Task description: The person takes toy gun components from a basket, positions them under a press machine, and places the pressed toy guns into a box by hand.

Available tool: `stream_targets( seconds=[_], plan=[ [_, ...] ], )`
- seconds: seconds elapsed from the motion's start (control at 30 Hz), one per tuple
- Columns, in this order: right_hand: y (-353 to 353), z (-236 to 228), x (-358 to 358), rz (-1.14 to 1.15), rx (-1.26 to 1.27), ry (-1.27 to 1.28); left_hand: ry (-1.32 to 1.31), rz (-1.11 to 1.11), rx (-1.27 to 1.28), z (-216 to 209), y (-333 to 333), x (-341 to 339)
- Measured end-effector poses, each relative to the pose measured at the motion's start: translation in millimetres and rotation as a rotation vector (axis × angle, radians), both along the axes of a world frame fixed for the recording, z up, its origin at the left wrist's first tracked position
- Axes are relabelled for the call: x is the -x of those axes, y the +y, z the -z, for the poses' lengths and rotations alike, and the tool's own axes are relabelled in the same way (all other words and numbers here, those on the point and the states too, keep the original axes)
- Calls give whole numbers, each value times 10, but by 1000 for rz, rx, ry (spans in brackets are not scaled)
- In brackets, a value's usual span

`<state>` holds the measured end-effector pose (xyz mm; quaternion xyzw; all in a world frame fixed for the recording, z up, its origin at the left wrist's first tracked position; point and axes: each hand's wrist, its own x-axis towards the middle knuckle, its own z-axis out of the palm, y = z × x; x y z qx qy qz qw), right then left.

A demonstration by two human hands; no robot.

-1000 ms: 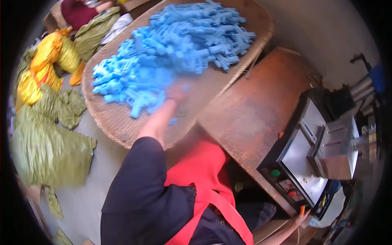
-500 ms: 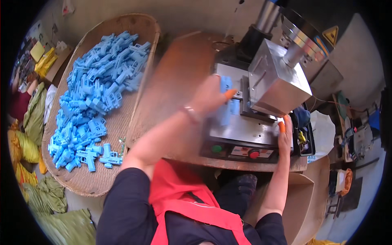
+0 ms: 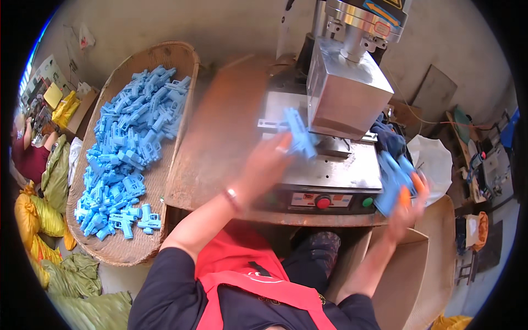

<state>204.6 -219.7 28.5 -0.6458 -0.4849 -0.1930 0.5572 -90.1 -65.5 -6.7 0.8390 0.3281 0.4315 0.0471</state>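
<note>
- The worktop shows a stretch of reddish-brown surface between the wicker tray and the press base; the left forearm crosses its near part.
- The worktop's front edge curves just ahead of the red apron; the cardboard box sits open below its right end.
- The tray's raised rim stands close beside the worktop's left edge, with a strip of bare weave between the rim and the heap.
- The left hand is over the press base, its grip pinching one blue toy pistol close to the metal block's lower left edge; whether pistol and block touch cannot be told.
- The right hand is out past the base's right front corner, its grip closed on blue pieces, too blurred to count.
- To the right of that hand is one white bag; one dark cloth lies beside the base.
- Counted: one metal block, one red button and one visible green button on the press front, two orange finger covers on the right hand.
- The heap in the tray holds toy pistols beyond counting; two lie side by side at its near right end.
</note>
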Motion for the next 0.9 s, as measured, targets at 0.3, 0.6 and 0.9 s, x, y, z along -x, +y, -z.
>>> stream_targets(
  seconds=[0.3, 0.6, 0.9],
  plan=[
    [-784, 694, -261, -59, 356, 262, 74, -139, -117, 170, 614, -1168],
    [-159, 1801, -806, -167, 543, 434, 537, 102, 195, 240, -173, 341],
    [-37, 1852, -1077, -152, 522, 673, 56, -78, 399, 615, 2, 1977]
  ],
)
